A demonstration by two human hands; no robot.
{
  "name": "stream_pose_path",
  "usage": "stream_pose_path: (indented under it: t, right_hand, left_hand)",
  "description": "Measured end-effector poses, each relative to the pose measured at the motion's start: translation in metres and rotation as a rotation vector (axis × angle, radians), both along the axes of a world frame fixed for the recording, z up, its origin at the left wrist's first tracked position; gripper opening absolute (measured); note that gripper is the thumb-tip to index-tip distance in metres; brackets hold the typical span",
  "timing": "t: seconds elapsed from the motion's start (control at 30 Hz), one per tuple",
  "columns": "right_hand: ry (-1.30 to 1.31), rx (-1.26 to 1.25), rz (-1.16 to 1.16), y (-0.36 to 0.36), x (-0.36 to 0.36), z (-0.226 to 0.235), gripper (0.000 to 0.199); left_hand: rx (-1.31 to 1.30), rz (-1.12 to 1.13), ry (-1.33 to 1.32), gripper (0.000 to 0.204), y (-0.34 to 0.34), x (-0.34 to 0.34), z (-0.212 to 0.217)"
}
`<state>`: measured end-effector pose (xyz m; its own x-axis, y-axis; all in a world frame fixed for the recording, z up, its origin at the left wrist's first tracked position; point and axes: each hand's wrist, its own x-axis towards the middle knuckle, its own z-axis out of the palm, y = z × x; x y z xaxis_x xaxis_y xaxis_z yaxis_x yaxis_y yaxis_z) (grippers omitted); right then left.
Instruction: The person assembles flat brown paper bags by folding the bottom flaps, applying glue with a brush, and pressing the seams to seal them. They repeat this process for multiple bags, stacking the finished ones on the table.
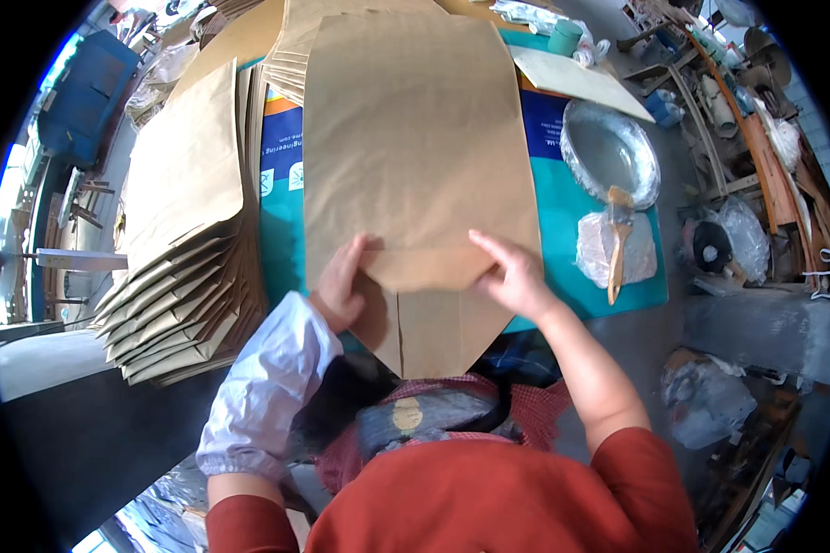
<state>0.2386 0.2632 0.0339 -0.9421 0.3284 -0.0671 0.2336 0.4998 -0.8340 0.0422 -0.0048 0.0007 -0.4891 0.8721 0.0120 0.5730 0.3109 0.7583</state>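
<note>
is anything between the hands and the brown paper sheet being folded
Nothing visible. The left hand and right hand both rest directly on the brown paper sheet, pressing its folded lower flap.

**Obscured and Indeterminate Areas**

The brown paper sheet [415,147] runs past the upper picture edge; its far end is not seen. It covers most of the teal tabletop [563,221] and the printed board beneath. The left hand [341,284] hides part of the folded flap; its fingers [355,251] are partly tucked under the paper. The stacked paper bags [180,304] overlap, so their count is indeterminate. Clutter at right is too blurred to identify.
</note>
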Motion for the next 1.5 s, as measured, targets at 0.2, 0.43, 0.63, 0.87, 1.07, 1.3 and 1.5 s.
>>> stream_pose_path:
  t: [0.2, 0.43, 0.63, 0.87, 1.07, 1.3, 1.5]
  right_hand:
    - [0.318, 0.041, -0.191, 0.013, -0.015, -0.034, 0.019]
    - [0.534, 0.454, -0.316, -0.013, -0.008, 0.012, 0.022]
    - [0.259, 0.116, -0.041, -0.076, -0.065, 0.008, 0.018]
    - [0.338, 0.298, 0.057, -0.121, -0.054, -0.002, 0.01]
    - [0.301, 0.771, -0.05, -0.069, -0.058, 0.068, 0.028]
    - [-0.827, 0.815, 0.905, -0.062, -0.044, 0.094, 0.069]
    - [-0.864, 0.786, 0.757, -0.044, -0.045, 0.074, 0.04]
  left_hand:
    - [-0.001, 0.276, 0.305, 0.055, 0.071, 0.015, 0.03]
    - [0.04, 0.353, -0.093, 0.049, 0.067, 0.01, 0.029]
    - [0.239, -0.034, -0.098, 0.037, 0.051, 0.0, 0.034]
    - [-0.327, 0.238, -0.001, 0.035, 0.111, -0.034, 0.007]
    - [-0.37, 0.152, -0.103, 0.069, 0.106, -0.033, 0.032]
    - [-0.191, 0.112, 0.557, 0.035, 0.101, -0.02, 0.046]
    - [-0.84, -0.642, 0.341, 0.028, 0.108, 0.079, 0.102]
